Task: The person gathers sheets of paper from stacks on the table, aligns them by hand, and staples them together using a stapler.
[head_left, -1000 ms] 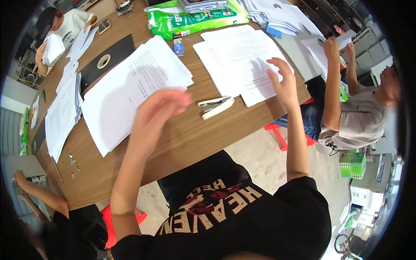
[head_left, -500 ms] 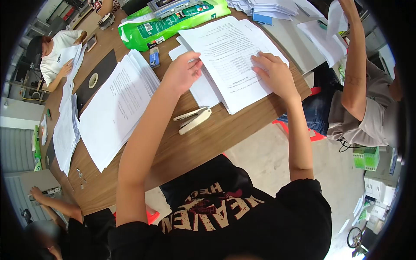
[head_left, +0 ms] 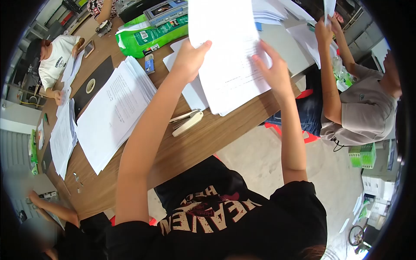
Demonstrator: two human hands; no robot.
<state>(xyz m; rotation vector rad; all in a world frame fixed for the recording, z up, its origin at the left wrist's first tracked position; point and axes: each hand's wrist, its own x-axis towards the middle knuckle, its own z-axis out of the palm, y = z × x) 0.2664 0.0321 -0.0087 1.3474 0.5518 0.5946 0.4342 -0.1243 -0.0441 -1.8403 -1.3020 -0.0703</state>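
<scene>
My left hand (head_left: 190,60) is closed on the left edge of a stack of printed sheets (head_left: 225,73), its thumb in front. The upper part of the stack is raised and bright white; its lower edge is close to the table's front. At the right edge of the sheets is my right hand (head_left: 277,73), thumb and index finger apart, the thumb over the print. Some other white sheets (head_left: 195,93) lie under and left of the stack. A cream stapler (head_left: 188,123) rests just below them on the wooden table.
Left of my arm lies a printed pile (head_left: 117,108), with a tape roll (head_left: 90,86) beyond it. A green paper package (head_left: 151,39) and a blue-and-white box (head_left: 149,64) are farther back. Co-workers sit at both sides; the right one (head_left: 359,104) holds up paper.
My left hand has taken hold of the stack's left edge, and its top has risen. My right hand has gone from lying on the page to its right edge.
</scene>
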